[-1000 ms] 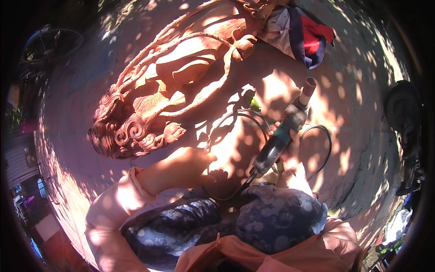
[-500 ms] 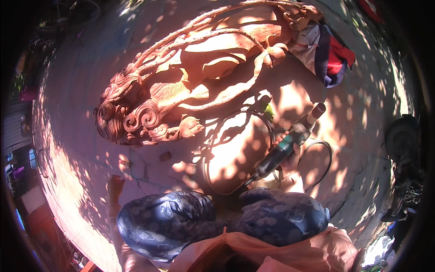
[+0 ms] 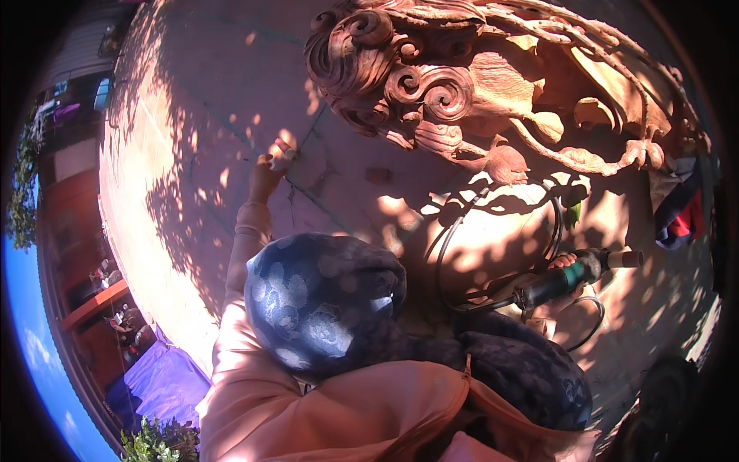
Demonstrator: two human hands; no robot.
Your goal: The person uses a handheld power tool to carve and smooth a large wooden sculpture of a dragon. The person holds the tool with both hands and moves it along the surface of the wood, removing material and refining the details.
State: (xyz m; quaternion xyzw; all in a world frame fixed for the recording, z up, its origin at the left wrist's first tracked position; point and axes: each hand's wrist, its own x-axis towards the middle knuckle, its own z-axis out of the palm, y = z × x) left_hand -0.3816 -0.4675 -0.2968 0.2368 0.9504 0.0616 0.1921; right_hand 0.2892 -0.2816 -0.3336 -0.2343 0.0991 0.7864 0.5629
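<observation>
My left hand (image 3: 269, 165) is stretched down to the floor at the left. Its fingers close round a small pale and reddish piece (image 3: 283, 151), too small to name. In my right hand (image 3: 564, 263) is a straight die grinder (image 3: 556, 285), dark with a green band. A brown cylindrical tip (image 3: 624, 259) sticks out of its far end, pointing right. Beyond my knees lies a large carved wooden sculpture (image 3: 493, 92) with curled scrolls and branch-like strands. The grinder's tip is apart from the wood.
A dark cable (image 3: 442, 266) loops on the floor between the grinder and the carving. A small brown block (image 3: 378, 175) lies right of my left hand. Red and dark cloth (image 3: 680, 219) sits at the right. A purple sheet (image 3: 165, 377) is at the lower left.
The view has swung left, so the carving appears further right. My left hand has reached forward from beside my knee to the small piece on the floor. The right hand still holds the grinder.
</observation>
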